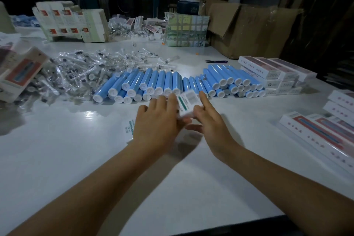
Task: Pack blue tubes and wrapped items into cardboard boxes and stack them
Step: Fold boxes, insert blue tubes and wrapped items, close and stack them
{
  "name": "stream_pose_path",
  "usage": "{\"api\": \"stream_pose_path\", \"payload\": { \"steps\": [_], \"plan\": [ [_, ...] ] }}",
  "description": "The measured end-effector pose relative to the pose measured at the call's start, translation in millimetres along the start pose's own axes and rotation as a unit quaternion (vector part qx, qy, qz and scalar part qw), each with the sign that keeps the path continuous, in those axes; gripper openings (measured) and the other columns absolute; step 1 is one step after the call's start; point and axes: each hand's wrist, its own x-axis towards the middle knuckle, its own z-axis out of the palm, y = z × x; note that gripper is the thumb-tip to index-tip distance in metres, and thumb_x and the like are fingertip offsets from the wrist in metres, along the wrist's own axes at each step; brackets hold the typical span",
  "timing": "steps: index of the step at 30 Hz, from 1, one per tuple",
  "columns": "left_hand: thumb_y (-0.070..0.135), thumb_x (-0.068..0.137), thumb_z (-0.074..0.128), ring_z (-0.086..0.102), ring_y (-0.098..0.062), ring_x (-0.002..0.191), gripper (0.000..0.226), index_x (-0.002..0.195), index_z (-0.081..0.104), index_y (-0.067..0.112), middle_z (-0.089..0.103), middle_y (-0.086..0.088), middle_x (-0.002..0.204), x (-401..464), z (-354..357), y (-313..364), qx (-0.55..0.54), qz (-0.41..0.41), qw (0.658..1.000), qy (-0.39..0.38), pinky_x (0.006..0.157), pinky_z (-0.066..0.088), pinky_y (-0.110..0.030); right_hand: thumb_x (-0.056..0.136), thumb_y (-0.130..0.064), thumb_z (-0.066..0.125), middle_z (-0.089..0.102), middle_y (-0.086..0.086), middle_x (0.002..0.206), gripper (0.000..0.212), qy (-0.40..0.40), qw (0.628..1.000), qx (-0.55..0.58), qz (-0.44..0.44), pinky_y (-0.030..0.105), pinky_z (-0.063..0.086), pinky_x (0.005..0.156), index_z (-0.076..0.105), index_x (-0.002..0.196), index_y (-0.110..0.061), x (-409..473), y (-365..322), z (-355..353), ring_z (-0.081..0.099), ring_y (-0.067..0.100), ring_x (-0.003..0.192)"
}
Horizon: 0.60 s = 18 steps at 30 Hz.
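A small white cardboard box (188, 104) with a green stripe is held between both my hands above the white table (76, 159). My left hand (160, 120) grips its left side, fingers stretched forward. My right hand (207, 120) holds its right side with the thumb under it and the forefinger pointing out. Just beyond lies a row of several blue tubes (159, 84) with white caps, stacked in layers. A heap of clear-wrapped items (92, 67) spreads at the left behind the tubes.
Closed white boxes are stacked at the right (275, 73) and near right (325, 132). Flat unfolded cartons (70, 23) stand at the back left, a big brown carton (252, 28) at the back right. Scissors (216, 61) lie behind the tubes. A printed leaflet (128, 128) lies under my left wrist.
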Motion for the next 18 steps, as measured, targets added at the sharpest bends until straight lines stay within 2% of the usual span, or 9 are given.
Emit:
{"api": "stream_pose_path", "payload": {
  "steps": [2,3,5,7,8,9,12,14,18],
  "plan": [
    [0.066,0.086,0.025,0.055,-0.022,0.091,0.064,0.123,0.044,0.018,0.055,-0.004,0.107,11,-13,-6,-0.227,-0.097,0.969,0.027,0.070,0.043,-0.034,0.098,-0.033,0.041,0.059,-0.013,0.121,0.057,-0.006,0.999,-0.022,-0.031,0.024,0.055,0.077,0.015,0.148,-0.035,-2,-1,1,0.063,0.002,0.099],
    [0.065,0.089,0.029,0.057,-0.018,0.082,0.055,0.114,0.048,0.020,0.057,-0.001,0.097,15,-18,-10,-0.364,-0.145,0.919,0.048,0.062,0.043,-0.032,0.099,-0.031,0.041,0.056,-0.014,0.123,0.054,-0.010,0.998,-0.045,-0.045,0.027,0.055,0.082,0.016,0.145,-0.039,-4,-1,1,0.061,0.003,0.101],
    [0.062,0.092,0.034,0.058,-0.012,0.076,0.044,0.108,0.052,0.024,0.058,0.005,0.088,19,-24,-18,-0.564,-0.264,0.779,0.071,0.055,0.040,-0.027,0.097,-0.035,0.043,0.052,-0.019,0.121,0.050,-0.026,0.993,-0.096,-0.061,0.028,0.052,0.086,0.019,0.140,-0.045,-6,-1,3,0.057,0.004,0.105],
    [0.068,0.088,0.035,0.062,-0.017,0.083,0.051,0.111,0.054,0.026,0.063,0.000,0.094,19,-30,-21,-0.706,-0.373,0.602,0.018,0.058,0.044,-0.031,0.088,-0.052,0.044,0.048,-0.023,0.117,0.057,-0.049,0.988,-0.134,-0.066,0.022,0.053,0.078,0.021,0.140,-0.049,-8,-2,5,0.054,0.001,0.105],
    [0.070,0.084,0.037,0.064,-0.022,0.086,0.059,0.116,0.053,0.024,0.065,-0.005,0.100,17,-32,-20,-0.761,-0.395,0.515,-0.010,0.060,0.048,-0.035,0.083,-0.059,0.044,0.047,-0.024,0.115,0.058,-0.063,0.985,-0.144,-0.066,0.020,0.054,0.072,0.021,0.137,-0.054,-9,-3,7,0.053,0.000,0.104],
    [0.072,0.081,0.037,0.064,-0.026,0.087,0.064,0.120,0.051,0.022,0.065,-0.010,0.103,14,-31,-18,-0.793,-0.406,0.455,-0.027,0.060,0.050,-0.038,0.081,-0.063,0.045,0.045,-0.024,0.113,0.056,-0.077,0.984,-0.150,-0.065,0.019,0.055,0.067,0.020,0.131,-0.061,-10,-4,9,0.053,-0.001,0.102],
    [0.070,0.084,0.038,0.064,-0.028,0.073,0.053,0.109,0.047,0.025,0.065,-0.008,0.085,7,-30,-10,-0.806,-0.433,0.401,-0.042,0.048,0.055,-0.039,0.081,-0.064,0.052,0.040,-0.034,0.109,0.055,-0.118,0.974,-0.182,-0.062,0.017,0.056,0.064,0.020,0.126,-0.068,-14,-3,15,0.049,0.000,0.106],
    [0.070,0.084,0.040,0.062,-0.030,0.074,0.051,0.107,0.045,0.025,0.064,-0.008,0.084,4,-28,-6,-0.814,-0.435,0.381,-0.055,0.051,0.055,-0.042,0.084,-0.056,0.058,0.039,-0.031,0.110,0.064,-0.123,0.956,-0.251,-0.088,0.009,0.052,0.069,0.022,0.137,-0.058,-14,1,17,0.044,0.000,0.113],
    [0.066,0.083,0.045,0.064,-0.030,0.084,0.053,0.112,0.044,0.022,0.064,-0.009,0.096,5,-28,-4,-0.803,-0.451,0.385,-0.060,0.056,0.055,-0.040,0.089,-0.044,0.059,0.039,-0.018,0.112,0.068,-0.118,0.941,-0.299,-0.110,-0.001,0.043,0.072,0.021,0.146,-0.046,-11,8,16,0.039,-0.006,0.114]
  ]
}}
